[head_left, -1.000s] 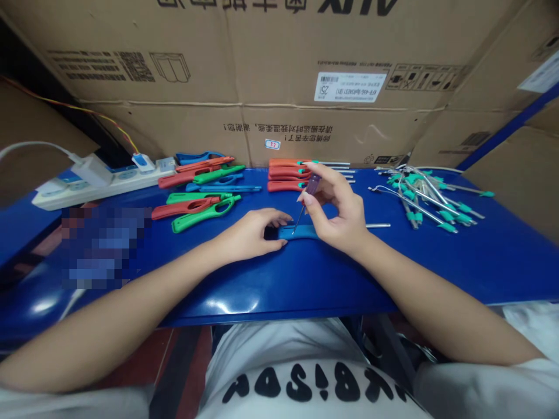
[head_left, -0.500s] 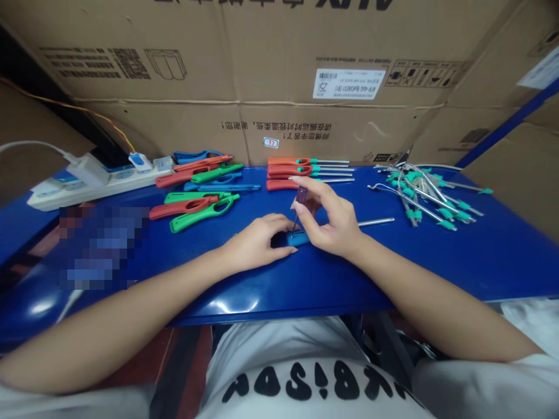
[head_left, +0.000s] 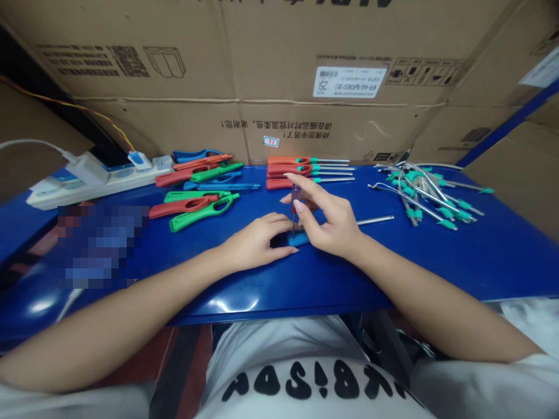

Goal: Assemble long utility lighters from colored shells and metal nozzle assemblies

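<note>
My left hand [head_left: 255,240] presses down on a blue lighter body [head_left: 301,237] lying on the blue table [head_left: 305,279]; its fingers curl over the left end. My right hand [head_left: 325,218] pinches a small purple-handled screwdriver [head_left: 295,201] upright, its tip on the blue body. A metal tube [head_left: 375,220] sticks out to the right from behind my right hand.
Red, green and blue lighter shells [head_left: 196,192] lie at back left. Assembled red lighters [head_left: 297,169] with metal tubes sit at back centre. A pile of teal-tipped metal tubes [head_left: 423,195] is at right. A white power strip [head_left: 87,177] lies far left. Cardboard boxes [head_left: 279,75] wall the back.
My right hand has brought the screwdriver lower and more upright onto the blue body. My left hand has shifted slightly right along it.
</note>
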Available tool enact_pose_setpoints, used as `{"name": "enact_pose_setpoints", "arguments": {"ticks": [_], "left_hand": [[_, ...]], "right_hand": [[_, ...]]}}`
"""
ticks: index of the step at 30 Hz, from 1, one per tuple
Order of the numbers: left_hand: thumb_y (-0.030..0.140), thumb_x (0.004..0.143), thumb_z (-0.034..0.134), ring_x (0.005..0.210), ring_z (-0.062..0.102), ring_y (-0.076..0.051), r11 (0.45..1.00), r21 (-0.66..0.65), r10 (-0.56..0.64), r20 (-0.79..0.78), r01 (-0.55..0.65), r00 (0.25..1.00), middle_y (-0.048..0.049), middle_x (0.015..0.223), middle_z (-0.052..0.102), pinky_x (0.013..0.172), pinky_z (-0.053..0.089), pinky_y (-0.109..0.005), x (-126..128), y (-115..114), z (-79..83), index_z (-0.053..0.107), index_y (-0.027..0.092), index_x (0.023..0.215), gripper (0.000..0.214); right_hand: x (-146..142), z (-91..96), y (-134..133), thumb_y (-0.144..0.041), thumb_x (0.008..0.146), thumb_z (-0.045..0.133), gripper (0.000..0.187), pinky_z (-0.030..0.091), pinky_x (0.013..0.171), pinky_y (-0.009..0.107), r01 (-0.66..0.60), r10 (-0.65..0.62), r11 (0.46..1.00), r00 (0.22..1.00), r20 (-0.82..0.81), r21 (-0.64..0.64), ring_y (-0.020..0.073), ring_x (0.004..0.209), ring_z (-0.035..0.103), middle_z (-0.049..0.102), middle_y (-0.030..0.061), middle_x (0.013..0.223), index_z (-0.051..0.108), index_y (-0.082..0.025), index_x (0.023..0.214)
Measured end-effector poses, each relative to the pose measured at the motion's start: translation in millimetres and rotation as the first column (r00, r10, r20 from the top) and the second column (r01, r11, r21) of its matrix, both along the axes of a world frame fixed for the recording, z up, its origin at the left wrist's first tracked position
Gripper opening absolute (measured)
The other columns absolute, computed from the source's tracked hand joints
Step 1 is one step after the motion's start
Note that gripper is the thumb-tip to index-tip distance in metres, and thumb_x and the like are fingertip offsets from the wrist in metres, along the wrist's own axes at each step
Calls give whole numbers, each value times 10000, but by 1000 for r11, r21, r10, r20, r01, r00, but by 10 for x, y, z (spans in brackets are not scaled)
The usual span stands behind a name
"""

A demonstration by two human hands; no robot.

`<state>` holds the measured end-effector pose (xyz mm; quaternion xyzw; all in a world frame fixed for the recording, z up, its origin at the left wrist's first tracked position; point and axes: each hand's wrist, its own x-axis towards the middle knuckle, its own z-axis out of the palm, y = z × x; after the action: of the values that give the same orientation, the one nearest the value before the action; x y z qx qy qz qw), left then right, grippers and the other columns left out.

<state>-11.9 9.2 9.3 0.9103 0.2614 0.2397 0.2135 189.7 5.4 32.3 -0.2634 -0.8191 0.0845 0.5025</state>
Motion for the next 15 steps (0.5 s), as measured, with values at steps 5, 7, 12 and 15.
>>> {"name": "enact_pose_setpoints", "arguments": {"ticks": [5, 7, 12, 15], "left_hand": [[286, 909, 733, 1180, 640, -255, 1000, -18, 1, -14, -1, 1000, -98, 1226, 697, 1048, 507, -404, 8, -5, 1, 653, 180, 1232, 349], [266, 906, 734, 1174, 645, -251, 1000, -21, -9, -7, 9, 1000, -95, 1226, 702, 1042, 510, -399, 10, -7, 3, 648, 179, 1230, 347], [263, 907, 729, 1149, 662, -253, 999, -19, -32, 12, 32, 999, -102, 1215, 717, 1026, 516, -397, 7, -6, 13, 652, 168, 1205, 322], [278, 904, 733, 1169, 654, -252, 999, -30, -25, 8, 26, 1000, -97, 1230, 713, 1042, 504, -397, 11, -11, 26, 646, 179, 1220, 342]], "right_hand": [[-10, -10, 15, -229, 1019, 494, 367, 622, 729, 281, -63, 60, 995, 997, -42, -76, 154, 832, 736, 745, 71, 1094, 567, -206, 1378], [-4, -12, 28, -246, 1001, 540, 358, 606, 672, 272, -20, 18, 998, 1000, -20, -56, 144, 745, 714, 740, 58, 1028, 583, -200, 1353], [34, 29, 46, -294, 964, 642, 334, 599, 763, 275, 82, -87, 993, 994, 67, 84, 134, 701, 691, 755, 27, 941, 632, -203, 1285], [38, 60, 48, -318, 1031, 518, 361, 594, 734, 264, 35, -36, 999, 997, 66, 13, 115, 680, 676, 754, 45, 1009, 591, -198, 1364]]}}
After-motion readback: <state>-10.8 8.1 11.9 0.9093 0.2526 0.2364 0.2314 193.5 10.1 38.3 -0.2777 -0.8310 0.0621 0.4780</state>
